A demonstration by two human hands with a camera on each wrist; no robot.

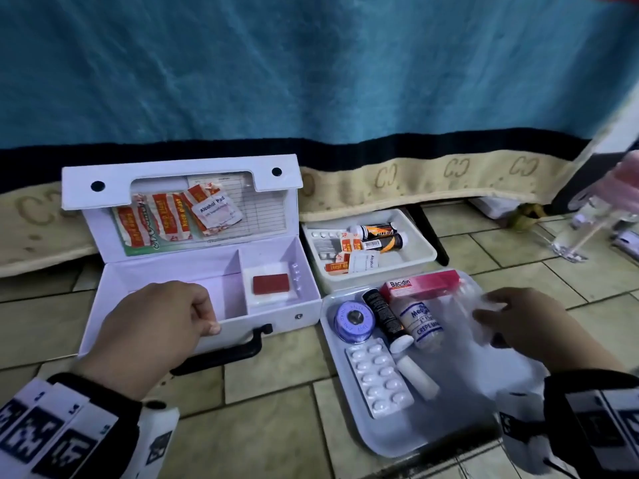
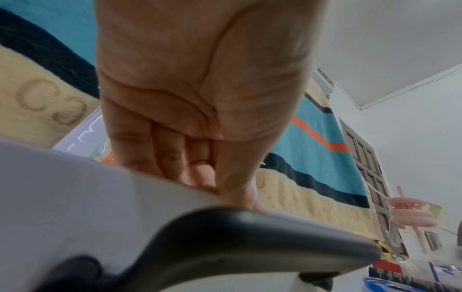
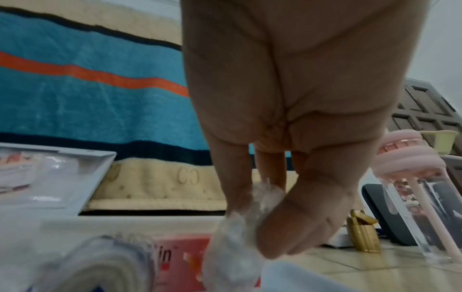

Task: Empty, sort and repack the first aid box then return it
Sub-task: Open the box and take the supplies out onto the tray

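Observation:
The white first aid box (image 1: 276, 316) lies open on the tiled floor, lid up, with plasters and an alcohol pad tucked in the lid. A red block (image 1: 270, 284) on white gauze fills its right compartment; the left one shows no contents. My left hand (image 1: 207, 321) grips the box's front wall (image 2: 75, 197), fingers inside and thumb outside, above the black handle (image 2: 250, 237). My right hand (image 1: 491, 316) pinches a clear plastic bag (image 1: 456, 312) (image 3: 237, 233) over the flat white tray (image 1: 397, 433). On that tray lie a tape roll (image 1: 354, 319), a black tube (image 1: 382, 314), a crepe bandage (image 1: 422, 323), a pink Bacidin box (image 1: 422, 285) and a blister pack (image 1: 378, 378).
A deeper white tray (image 1: 425, 261) behind holds orange-black tubes, blister strips and plasters. A teal blanket (image 1: 311, 81) hangs down just beyond the box. A clear bottle with a pink lid (image 3: 412, 177) and a gold padlock (image 3: 362, 231) stand to the right.

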